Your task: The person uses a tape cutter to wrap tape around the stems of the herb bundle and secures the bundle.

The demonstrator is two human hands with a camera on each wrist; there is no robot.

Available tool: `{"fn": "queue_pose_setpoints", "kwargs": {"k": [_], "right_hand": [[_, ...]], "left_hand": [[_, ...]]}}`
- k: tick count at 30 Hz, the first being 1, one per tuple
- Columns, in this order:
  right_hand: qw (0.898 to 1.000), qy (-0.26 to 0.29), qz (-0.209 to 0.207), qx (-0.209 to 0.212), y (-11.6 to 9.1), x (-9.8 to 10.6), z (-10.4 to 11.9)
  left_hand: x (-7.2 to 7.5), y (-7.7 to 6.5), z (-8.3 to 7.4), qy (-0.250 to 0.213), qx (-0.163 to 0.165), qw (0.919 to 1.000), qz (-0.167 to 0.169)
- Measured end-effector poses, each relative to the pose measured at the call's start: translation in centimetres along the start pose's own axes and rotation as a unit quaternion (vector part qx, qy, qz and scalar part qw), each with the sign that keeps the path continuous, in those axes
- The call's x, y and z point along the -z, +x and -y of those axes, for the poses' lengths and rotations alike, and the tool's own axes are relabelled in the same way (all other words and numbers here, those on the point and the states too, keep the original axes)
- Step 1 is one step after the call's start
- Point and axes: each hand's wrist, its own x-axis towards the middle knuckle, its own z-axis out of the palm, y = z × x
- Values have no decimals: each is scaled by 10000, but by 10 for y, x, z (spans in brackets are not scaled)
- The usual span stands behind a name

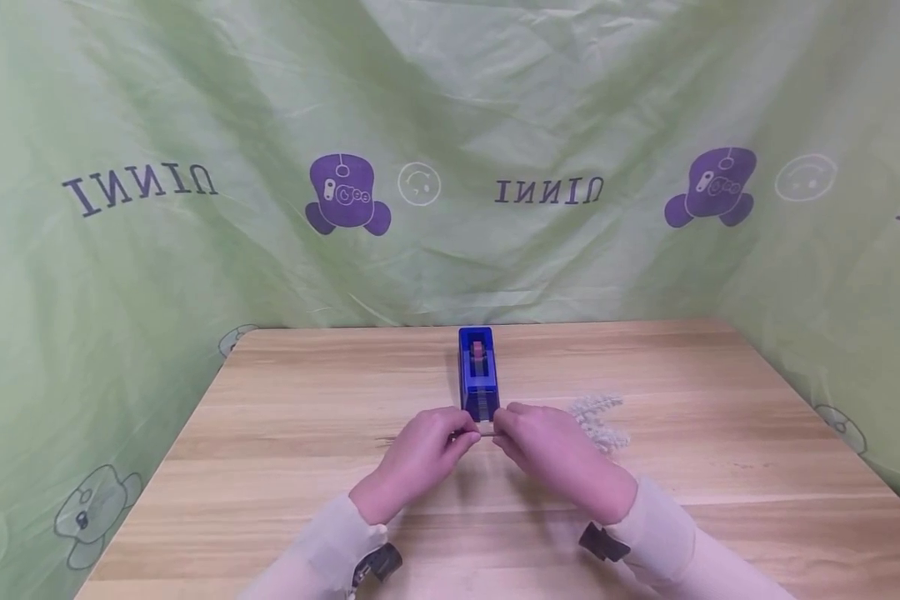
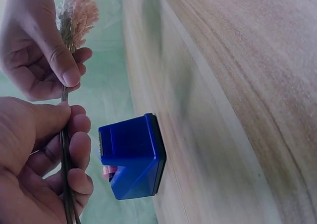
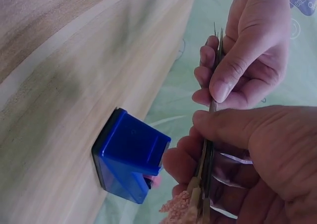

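A thin bundle of dried flower stems (image 2: 65,149) with fluffy, pale pinkish heads (image 2: 81,16) runs sideways between both hands. My left hand (image 1: 423,454) pinches the stems between thumb and fingers toward their bare ends. Close beside it, my right hand (image 1: 562,446) pinches them nearer the heads, which stick out past it on the right in the head view. Just beyond the fingertips stands a blue tape dispenser (image 1: 480,383) with a small pinkish roll core (image 1: 477,350). Glossy edges show behind the right fingers in the right wrist view; I cannot tell whether they are tape.
The dispenser stands upright on a wood-grain table (image 1: 285,400), near its far edge. Behind the table hangs a green printed cloth (image 1: 450,100), which also runs along both sides. Dark straps (image 1: 603,542) sit at the wrists.
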Motion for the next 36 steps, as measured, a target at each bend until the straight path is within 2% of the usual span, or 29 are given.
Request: {"fn": "queue_pose_setpoints", "kwargs": {"k": [5, 11, 17, 28, 36], "right_hand": [[9993, 222, 274, -88, 0, 1, -2], [9986, 341, 399, 56, 0, 4, -3], [9989, 261, 275, 273, 0, 7, -5], [9992, -46, -198, 338, 1, 7, -3], [9998, 115, -85, 141, 3, 8, -2]], "left_hand": [[0, 1, 0, -1, 28, 10000, 18], [0, 1, 1, 17, 50, 10000, 63], [1, 2, 0, -102, 79, 9998, 143], [7, 7, 0, -264, 135, 9988, 384], [6, 8, -1, -349, 266, 9985, 337]]}}
